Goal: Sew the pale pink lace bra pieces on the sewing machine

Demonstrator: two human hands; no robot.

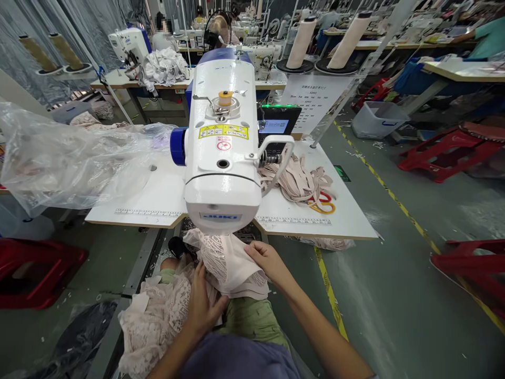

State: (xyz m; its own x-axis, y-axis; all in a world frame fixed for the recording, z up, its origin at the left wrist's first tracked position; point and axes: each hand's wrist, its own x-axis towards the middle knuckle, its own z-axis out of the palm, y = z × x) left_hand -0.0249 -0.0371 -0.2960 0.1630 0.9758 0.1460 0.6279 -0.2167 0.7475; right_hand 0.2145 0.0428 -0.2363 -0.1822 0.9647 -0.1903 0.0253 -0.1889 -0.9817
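A beige garment piece, part openwork lace and part smooth fabric, hangs over my lap just below the head of a white JUKI sewing machine. My right hand pinches its right edge between thumb and fingers. At its left side, my left hand grips the fabric, thumb apart from the fingers; some fingertips are hidden. The machine head covers the needle area and the garment's upper end. Left of my left hand, a heap of beige lace pieces lies beside my leg.
Beige straps and scissors with red and orange handles lie on the white tabletop, right of the machine. Clear plastic bagging covers the left side. Thread cones stand behind. Red stools flank the table; people sit farther back.
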